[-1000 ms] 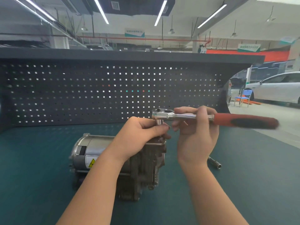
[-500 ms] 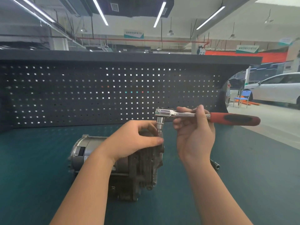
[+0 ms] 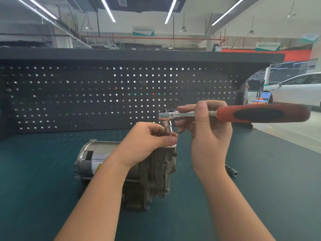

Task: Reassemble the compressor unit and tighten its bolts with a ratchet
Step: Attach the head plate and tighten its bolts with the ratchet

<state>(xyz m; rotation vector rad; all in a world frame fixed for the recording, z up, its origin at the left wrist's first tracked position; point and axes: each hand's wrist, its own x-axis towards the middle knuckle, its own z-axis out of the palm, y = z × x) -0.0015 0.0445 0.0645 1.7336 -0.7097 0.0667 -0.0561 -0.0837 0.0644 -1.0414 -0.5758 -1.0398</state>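
The compressor unit lies on its side on the green mat, silver motor can to the left, dark cast housing to the right. A ratchet with a red and black handle is held level above the housing, its chrome head over the top edge. My right hand grips the ratchet's metal shank near the head. A chrome socket hangs down from the head, and my left hand pinches it just above the housing. The bolt under the socket is hidden by my fingers.
A loose chrome socket lies on the mat right of my right wrist. A dark pegboard closes off the back of the bench. The bench's right edge runs diagonally, with a workshop floor and a white car beyond it.
The ratchet head and socket dropped slightly toward the housing, then held there. My left fingers shifted from around the socket base to pinching it. The handle swung a little.
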